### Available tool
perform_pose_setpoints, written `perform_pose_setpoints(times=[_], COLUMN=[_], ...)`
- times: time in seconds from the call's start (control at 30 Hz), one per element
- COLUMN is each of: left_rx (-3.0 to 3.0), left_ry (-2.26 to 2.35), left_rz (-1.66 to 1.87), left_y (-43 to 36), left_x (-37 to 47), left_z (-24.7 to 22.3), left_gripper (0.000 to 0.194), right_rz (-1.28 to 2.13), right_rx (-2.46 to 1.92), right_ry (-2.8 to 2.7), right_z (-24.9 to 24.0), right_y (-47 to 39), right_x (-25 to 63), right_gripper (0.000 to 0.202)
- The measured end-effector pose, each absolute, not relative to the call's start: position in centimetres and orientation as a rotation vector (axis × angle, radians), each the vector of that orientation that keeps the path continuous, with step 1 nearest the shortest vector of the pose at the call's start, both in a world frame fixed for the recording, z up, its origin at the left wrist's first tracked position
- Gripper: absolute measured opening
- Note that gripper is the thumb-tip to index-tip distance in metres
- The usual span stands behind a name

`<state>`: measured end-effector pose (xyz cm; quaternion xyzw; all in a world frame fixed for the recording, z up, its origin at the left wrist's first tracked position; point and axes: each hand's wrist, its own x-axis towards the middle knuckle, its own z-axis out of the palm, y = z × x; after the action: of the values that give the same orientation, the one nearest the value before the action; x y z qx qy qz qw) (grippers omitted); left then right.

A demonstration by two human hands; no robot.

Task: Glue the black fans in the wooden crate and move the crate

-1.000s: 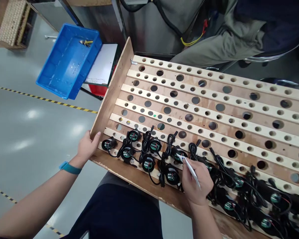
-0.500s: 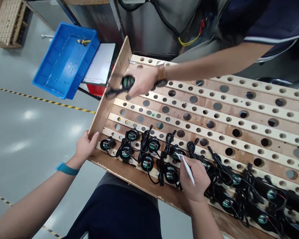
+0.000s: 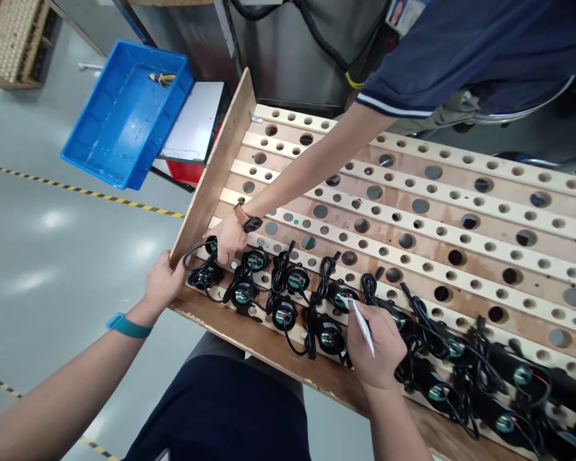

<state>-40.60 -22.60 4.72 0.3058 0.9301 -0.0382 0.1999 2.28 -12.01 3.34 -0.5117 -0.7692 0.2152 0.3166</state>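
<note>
My left hand [image 3: 164, 282] grips the left end board of the wooden rack [image 3: 214, 163]. In my right hand [image 3: 377, 346] is a white pen-like tool [image 3: 363, 326], its tip at a black round unit [image 3: 340, 296] with a green board inside. Several such units with coiled black cables stand in the rack's near rows, among them one [image 3: 283, 314] between my hands. Another person's hand [image 3: 229, 238], with a wristwatch, reaches over the rack and holds a black unit [image 3: 212, 244] at its left end, close to my left hand.
A blue bin [image 3: 125, 121] with yellow-handled pliers [image 3: 162, 79] stands at the upper left, beside a white board [image 3: 194, 125] and a red container [image 3: 185, 171]. The other person's arm [image 3: 317, 160] crosses the rack from the upper right.
The other person's hand has moved down and left with the black unit, from above the rack's far part to its near left corner. My hands have hardly moved.
</note>
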Motion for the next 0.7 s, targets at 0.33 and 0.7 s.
perform_pose_setpoints(times=[0.33,0.7], left_rx=[0.857,1.079], left_ry=[2.603,2.744], left_rz=[-0.11,0.623], left_y=[-22.9,-25.8], left_x=[-40.7,-37.3], left_z=[4.4,9.9], left_gripper=[0.05,0.047], right_rz=[0.451,0.571], right_rx=[-1.37,-1.33], right_ry=[-2.054,-2.027], right_z=[3.0,2.7], right_y=[-12.2,-12.5], right_x=[2.8,3.1], right_gripper=[0.025,0.03])
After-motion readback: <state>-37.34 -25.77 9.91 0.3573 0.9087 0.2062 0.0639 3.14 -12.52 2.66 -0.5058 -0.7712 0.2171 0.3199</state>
